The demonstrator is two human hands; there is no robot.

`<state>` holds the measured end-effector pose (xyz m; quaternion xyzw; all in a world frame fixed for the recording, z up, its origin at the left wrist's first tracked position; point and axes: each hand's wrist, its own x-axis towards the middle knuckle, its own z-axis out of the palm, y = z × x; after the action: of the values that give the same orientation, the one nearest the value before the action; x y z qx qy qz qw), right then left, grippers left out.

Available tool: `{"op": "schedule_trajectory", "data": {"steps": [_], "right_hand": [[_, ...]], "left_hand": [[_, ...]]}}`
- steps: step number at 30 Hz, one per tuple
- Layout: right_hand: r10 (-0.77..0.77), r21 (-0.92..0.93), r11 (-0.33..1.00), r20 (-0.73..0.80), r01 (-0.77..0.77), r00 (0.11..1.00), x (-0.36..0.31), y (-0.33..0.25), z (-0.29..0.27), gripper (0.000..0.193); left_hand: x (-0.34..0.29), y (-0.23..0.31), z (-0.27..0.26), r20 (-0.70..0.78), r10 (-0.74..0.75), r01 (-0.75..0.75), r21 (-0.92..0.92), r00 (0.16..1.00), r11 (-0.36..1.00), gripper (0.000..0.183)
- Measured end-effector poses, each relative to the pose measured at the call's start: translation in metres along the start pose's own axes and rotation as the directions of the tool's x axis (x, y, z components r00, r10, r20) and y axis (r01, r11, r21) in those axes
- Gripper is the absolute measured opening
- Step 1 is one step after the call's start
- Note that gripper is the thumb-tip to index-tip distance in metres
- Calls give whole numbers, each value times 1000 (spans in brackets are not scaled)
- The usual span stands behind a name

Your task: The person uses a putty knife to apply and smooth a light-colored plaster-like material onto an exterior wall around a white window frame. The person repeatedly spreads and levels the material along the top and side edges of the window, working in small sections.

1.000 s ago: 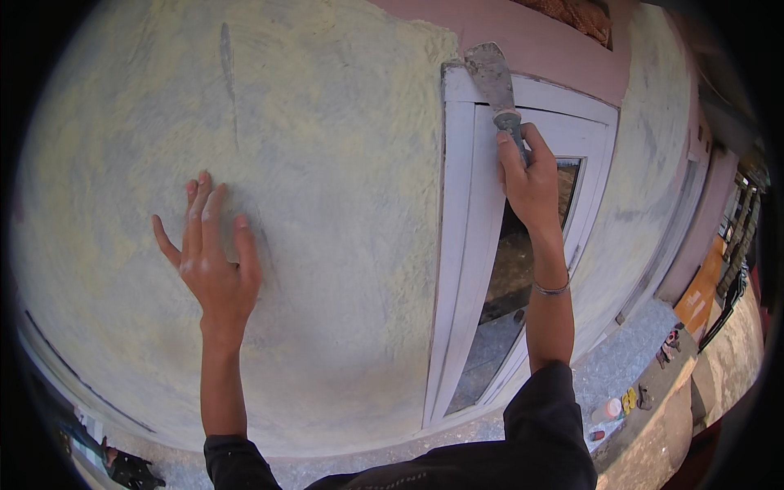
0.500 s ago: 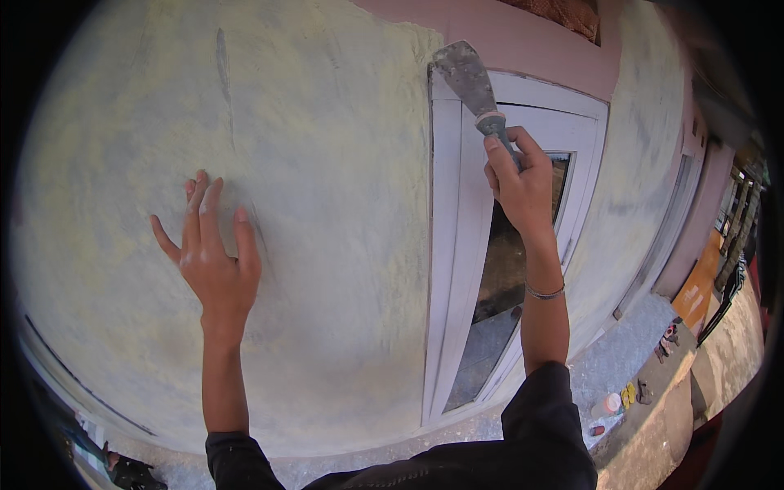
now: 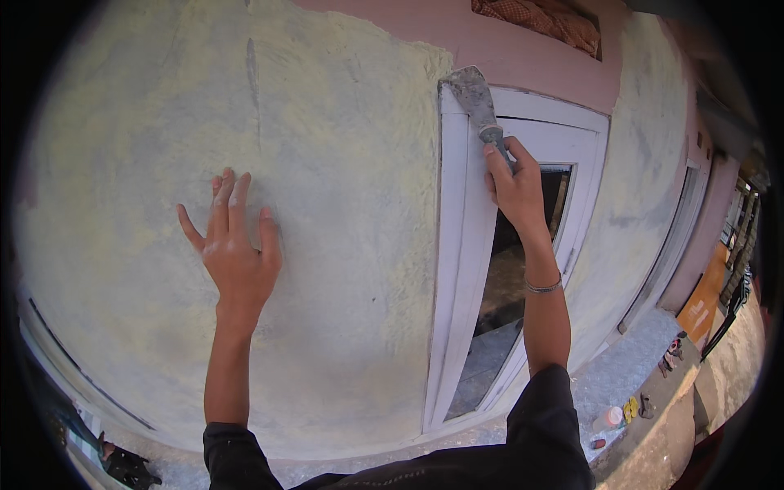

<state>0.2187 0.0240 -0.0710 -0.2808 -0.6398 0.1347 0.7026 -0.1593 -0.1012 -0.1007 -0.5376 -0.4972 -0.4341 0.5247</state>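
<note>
Putty knife (image 3: 480,106): positioned at the upper left corner of the white frame (image 3: 460,278), held in the right hand (image 3: 519,193). The fingers of that hand are closed around the grey handle (image 3: 495,140), thumb on the left side. From these fingers, the blade (image 3: 472,88) extends upward and slightly left; the long axis of the tool runs from the handle at lower right to the broad end at upper left. The broad end lies beside the meeting point of the frame corner, the coated wall (image 3: 351,229) and the pink wall section (image 3: 535,61). Contact between the blade edge and the surface cannot be determined. The right hand is the nearer hand to this corner. The left hand (image 3: 240,255) is well apart, to the left and lower; its fingers are spread, hold nothing, and appear to rest on the coated wall. Markings: no legible label is visible on the tool. Faint lettering on the dark shirt (image 3: 535,420) and pale marks on the orange panel (image 3: 702,300) cannot be read reliably.
</note>
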Motion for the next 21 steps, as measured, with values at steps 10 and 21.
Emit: {"op": "schedule_trajectory", "data": {"steps": [10, 21], "right_hand": [[-17, 27, 1000, 262, 11, 965, -62, 14, 10, 17], [-29, 15, 999, 84, 28, 996, -109, 13, -24, 49]], "left_hand": [[-14, 7, -14, 52, -82, 91, -203, 995, 975, 51], [2, -12, 17, -64, 77, -83, -94, 995, 992, 47]]}}
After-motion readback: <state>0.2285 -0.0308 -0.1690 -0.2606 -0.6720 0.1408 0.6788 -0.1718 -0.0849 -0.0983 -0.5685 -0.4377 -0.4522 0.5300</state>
